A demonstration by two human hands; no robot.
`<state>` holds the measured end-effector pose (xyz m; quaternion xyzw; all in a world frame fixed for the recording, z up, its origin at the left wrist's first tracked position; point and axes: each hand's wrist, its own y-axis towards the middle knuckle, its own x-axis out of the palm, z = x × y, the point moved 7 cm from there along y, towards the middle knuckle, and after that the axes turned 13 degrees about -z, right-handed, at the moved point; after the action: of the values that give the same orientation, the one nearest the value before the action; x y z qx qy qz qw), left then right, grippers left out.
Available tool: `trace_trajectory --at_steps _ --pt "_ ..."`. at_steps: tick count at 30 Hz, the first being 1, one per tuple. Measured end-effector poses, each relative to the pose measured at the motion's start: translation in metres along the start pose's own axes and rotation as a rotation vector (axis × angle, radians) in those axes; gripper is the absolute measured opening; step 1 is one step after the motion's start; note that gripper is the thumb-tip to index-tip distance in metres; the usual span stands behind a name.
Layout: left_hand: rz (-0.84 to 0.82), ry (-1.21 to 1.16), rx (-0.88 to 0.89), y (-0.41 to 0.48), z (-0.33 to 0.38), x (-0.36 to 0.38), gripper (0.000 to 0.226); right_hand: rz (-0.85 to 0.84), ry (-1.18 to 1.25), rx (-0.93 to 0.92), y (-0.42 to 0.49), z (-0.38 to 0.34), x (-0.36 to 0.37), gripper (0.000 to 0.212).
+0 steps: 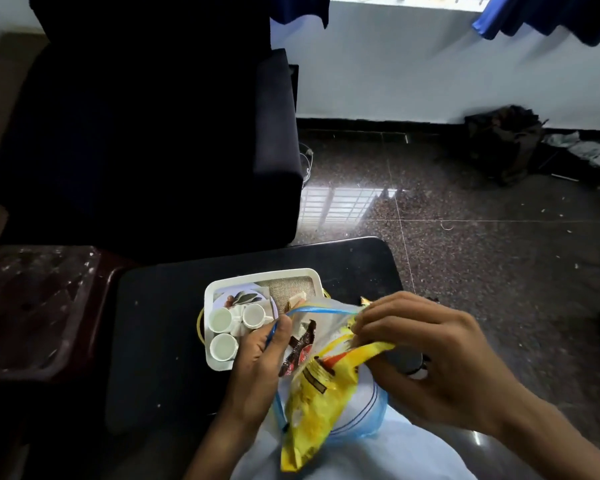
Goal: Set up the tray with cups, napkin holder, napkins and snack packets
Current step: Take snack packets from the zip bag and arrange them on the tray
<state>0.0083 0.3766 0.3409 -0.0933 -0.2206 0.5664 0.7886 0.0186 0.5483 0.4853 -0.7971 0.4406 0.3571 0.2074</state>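
Observation:
A white tray (264, 274) sits on a small black table (160, 341). Three white cups (222, 345) stand at the tray's left side, with a folded napkin between them. A clear zip bag with a blue rim (326, 306) is held over the tray's near right corner. My left hand (260, 362) grips the bag's rim on the left. My right hand (426, 355) pinches the top of a yellow snack packet (321, 403) that sticks out of the bag. A dark brown packet (298, 351) lies inside the bag. The tray's right part is hidden by the bag.
A dark armchair (146, 133) stands behind the table. A dark red plastic stool (39, 306) is at the left. Polished speckled floor (465, 254) stretches to the right, with a dark heap of cloth (506, 143) by the far wall.

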Motion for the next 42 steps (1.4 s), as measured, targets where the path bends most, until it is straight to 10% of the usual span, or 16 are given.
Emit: trace_trajectory --at_steps 13,23,42 --pt "0.272 -0.066 -0.014 0.017 -0.013 0.047 0.039 0.535 0.394 0.505 -0.068 0.185 -0.078 0.013" --pt "0.572 -0.177 0.135 -0.004 -0.013 0.09 0.043 0.221 0.603 1.072 -0.048 0.411 0.084 0.035" --pt "0.732 -0.12 0.112 -0.026 -0.03 0.092 0.047 -0.059 0.961 1.336 -0.036 0.468 0.185 0.049"
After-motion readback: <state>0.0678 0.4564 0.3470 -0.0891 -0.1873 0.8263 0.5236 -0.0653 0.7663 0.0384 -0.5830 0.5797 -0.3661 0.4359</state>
